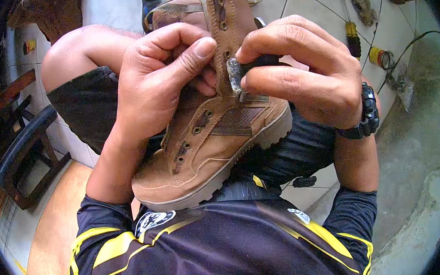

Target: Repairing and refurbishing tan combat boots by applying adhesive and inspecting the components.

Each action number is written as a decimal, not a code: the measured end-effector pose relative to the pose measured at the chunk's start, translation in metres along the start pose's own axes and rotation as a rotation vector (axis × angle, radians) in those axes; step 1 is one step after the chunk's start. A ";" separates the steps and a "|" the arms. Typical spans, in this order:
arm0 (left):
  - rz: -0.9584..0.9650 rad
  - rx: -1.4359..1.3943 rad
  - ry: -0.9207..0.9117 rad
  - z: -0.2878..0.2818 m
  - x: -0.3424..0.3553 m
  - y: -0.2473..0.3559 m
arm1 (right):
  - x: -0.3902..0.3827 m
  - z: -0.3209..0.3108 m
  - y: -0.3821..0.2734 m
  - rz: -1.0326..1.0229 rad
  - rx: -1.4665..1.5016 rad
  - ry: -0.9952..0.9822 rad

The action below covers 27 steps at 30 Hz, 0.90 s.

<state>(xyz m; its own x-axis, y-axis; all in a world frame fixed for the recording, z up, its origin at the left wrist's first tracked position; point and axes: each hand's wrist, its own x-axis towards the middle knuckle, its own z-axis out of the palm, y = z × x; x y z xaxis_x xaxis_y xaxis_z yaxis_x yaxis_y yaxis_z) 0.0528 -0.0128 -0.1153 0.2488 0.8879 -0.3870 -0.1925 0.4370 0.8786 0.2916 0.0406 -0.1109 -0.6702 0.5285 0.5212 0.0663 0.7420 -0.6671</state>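
White square tiles make up the floor (319, 19) around the seated person, with a dark wooden chair-like frame (26, 136) standing at the left. The tan suede lace-up boot with a thick, lugged pale sole (215, 140) lies across the person's lap, its toe toward the lower left, its shaft rising between the two hands, and its eyelets bare of lace. The left hand (159, 72) has a narrow grip: the thumb presses in over curled fingers, closed on the left edge of the shaft's eyelet strip. The right hand (311, 72), with a chunky black wristwatch (364, 112) at its wrist, also has a narrow grip, two fingertips pinching a small grey, fuzzy, strip-like scrap (235, 76) against the eyelet strip, just above where the shaft meets the lower part of the boot. Something dark shows beneath those fingers, mostly hidden, and I cannot tell what it is. Beyond the right hand, a screwdriver with a yellow-and-black handle (352, 39) lies on the tiles, and near it sits a small round can with a yellow-and-red label (379, 56).
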 end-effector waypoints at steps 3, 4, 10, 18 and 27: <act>-0.004 0.002 0.000 0.003 0.001 0.001 | 0.001 -0.002 0.003 -0.031 -0.066 0.018; -0.009 -0.005 0.005 0.004 0.001 0.001 | 0.002 -0.002 0.003 -0.032 -0.068 0.018; -0.007 0.008 0.014 0.004 0.001 0.003 | 0.001 -0.002 0.002 -0.011 -0.076 0.025; -0.013 0.021 0.006 0.003 0.002 0.002 | 0.002 0.000 0.004 0.001 -0.020 0.055; 0.026 0.057 -0.029 0.006 -0.004 0.009 | -0.041 -0.034 0.002 0.314 0.684 0.599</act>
<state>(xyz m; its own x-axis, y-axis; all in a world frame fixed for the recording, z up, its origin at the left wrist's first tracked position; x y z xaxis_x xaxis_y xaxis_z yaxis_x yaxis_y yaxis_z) 0.0558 -0.0126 -0.1040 0.2718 0.8940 -0.3562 -0.1448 0.4039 0.9033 0.3447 0.0344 -0.1154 -0.1941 0.9257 0.3246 -0.3944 0.2293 -0.8899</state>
